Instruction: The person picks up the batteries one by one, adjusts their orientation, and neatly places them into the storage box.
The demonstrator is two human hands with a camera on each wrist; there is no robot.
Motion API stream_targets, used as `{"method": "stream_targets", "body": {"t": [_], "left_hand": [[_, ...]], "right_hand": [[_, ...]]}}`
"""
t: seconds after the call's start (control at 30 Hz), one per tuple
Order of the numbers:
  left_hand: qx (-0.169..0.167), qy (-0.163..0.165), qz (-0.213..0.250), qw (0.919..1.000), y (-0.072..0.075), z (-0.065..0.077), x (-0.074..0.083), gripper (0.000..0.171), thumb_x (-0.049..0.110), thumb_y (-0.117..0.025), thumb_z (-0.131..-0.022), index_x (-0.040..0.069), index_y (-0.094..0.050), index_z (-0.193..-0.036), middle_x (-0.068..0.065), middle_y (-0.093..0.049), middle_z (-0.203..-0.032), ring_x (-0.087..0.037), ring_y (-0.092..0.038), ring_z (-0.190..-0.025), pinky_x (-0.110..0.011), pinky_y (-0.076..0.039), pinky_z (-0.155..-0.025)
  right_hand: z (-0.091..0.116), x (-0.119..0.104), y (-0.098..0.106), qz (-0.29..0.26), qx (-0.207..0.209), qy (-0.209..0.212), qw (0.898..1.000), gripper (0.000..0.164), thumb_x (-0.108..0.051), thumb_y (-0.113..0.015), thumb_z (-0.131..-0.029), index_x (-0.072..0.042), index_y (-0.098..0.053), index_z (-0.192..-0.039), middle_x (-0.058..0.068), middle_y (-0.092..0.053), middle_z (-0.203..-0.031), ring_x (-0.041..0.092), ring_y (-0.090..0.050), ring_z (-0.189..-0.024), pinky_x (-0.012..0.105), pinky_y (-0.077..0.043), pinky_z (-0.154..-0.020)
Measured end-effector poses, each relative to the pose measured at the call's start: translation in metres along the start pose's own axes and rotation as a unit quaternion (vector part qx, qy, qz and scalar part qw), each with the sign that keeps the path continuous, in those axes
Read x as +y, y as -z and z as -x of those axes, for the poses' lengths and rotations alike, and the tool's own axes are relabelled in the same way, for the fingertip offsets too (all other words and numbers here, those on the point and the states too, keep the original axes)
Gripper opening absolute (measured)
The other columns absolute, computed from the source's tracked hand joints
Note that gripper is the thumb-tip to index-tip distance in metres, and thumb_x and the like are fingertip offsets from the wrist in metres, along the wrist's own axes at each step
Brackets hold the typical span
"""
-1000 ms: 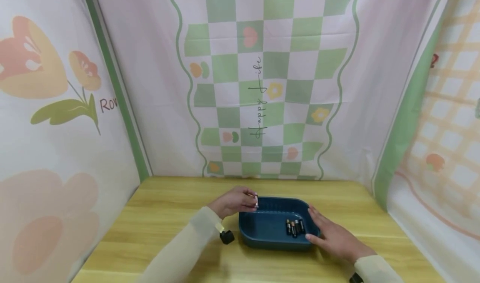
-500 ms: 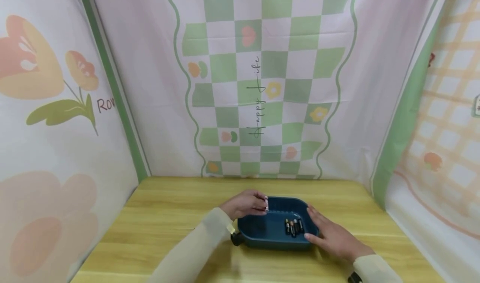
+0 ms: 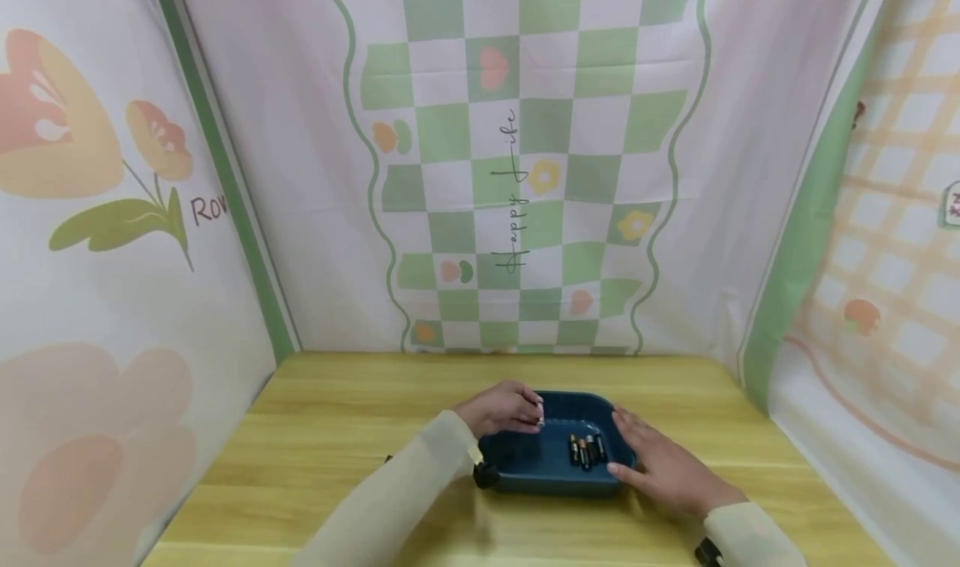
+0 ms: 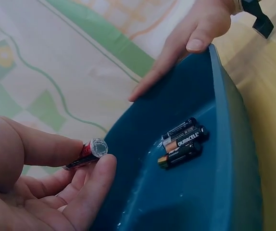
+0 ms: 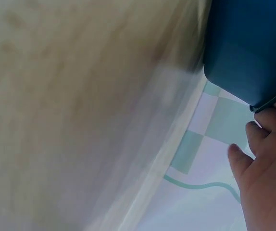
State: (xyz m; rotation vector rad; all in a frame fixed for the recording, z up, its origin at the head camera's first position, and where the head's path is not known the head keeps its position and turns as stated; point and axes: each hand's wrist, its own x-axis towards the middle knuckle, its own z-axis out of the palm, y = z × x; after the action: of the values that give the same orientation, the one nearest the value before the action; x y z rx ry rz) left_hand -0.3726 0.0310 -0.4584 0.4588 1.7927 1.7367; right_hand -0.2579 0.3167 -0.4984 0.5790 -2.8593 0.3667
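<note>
My left hand [image 3: 504, 408] is over the left part of a dark blue rectangular basin [image 3: 555, 485]. Between thumb and fingers it pinches a red and black battery [image 4: 94, 149], whose flat silver end shows in the left wrist view. Several black and copper batteries [image 3: 586, 451] lie side by side on the basin floor, toward the right; one reads DURACELL. My right hand [image 3: 671, 471] rests on the basin's right rim with fairly straight fingers, the thumb at the near corner. In the right wrist view, its fingertips touch the rim.
The basin stands on a yellow wood-grain table [image 3: 337, 417]. A small dark thing [image 3: 388, 459] pokes out beside the left sleeve, mostly hidden. Patterned cloth [image 3: 517, 217] hangs behind the table and along both sides.
My left hand has moved right with the battery, from the basin's left edge to over its inside. The right hand stays at the rim. A small dark thing has come into view beside the left sleeve.
</note>
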Motion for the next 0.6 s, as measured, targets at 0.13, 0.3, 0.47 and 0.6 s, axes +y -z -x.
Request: {"method": "stream_targets", "body": {"t": [0.13,0.3,0.47,0.6], "left_hand": [[0.003,0.008,-0.016,0.9998,-0.006,-0.002,0.000,0.024,-0.007,-0.061,-0.090,-0.011,-0.058,-0.113,-0.025,-0.067,-0.100,-0.022,-0.068,-0.078,-0.037,-0.059,-0.074],[0.011,0.018,-0.051,0.9985,-0.013,-0.007,-0.004,0.018,-0.007,-0.062,-0.089,-0.007,-0.061,-0.107,-0.023,-0.067,-0.098,-0.022,-0.068,-0.077,-0.037,-0.060,-0.072],[0.022,0.033,-0.081,0.9960,-0.020,-0.013,-0.014,0.014,-0.010,-0.061,-0.088,-0.008,-0.062,-0.102,-0.020,-0.066,-0.090,-0.022,-0.065,-0.073,-0.036,-0.060,-0.068],[0.030,0.046,-0.098,0.9937,-0.022,-0.016,-0.019,0.010,-0.010,-0.061,-0.089,-0.008,-0.063,-0.098,-0.016,-0.065,-0.086,-0.022,-0.064,-0.073,-0.035,-0.060,-0.067]], "right_hand": [[0.000,0.000,0.003,0.027,0.001,0.015,1.000,0.080,-0.057,-0.052,-0.095,0.001,-0.034,-0.148,0.015,-0.029,-0.155,0.034,-0.027,-0.141,0.015,0.005,-0.112],[-0.002,-0.004,0.008,0.053,-0.014,0.017,0.998,0.081,-0.058,-0.048,-0.096,0.003,-0.035,-0.147,0.017,-0.029,-0.154,0.035,-0.026,-0.141,0.032,-0.007,-0.118],[-0.002,-0.005,0.010,0.057,-0.029,0.015,0.998,0.083,-0.060,-0.046,-0.096,0.004,-0.033,-0.147,0.019,-0.029,-0.154,0.036,-0.027,-0.141,0.052,-0.024,-0.113],[-0.002,-0.005,0.010,0.058,-0.038,0.011,0.998,0.084,-0.061,-0.044,-0.096,0.003,-0.031,-0.149,0.019,-0.027,-0.155,0.035,-0.026,-0.141,0.051,-0.024,-0.113]]}}
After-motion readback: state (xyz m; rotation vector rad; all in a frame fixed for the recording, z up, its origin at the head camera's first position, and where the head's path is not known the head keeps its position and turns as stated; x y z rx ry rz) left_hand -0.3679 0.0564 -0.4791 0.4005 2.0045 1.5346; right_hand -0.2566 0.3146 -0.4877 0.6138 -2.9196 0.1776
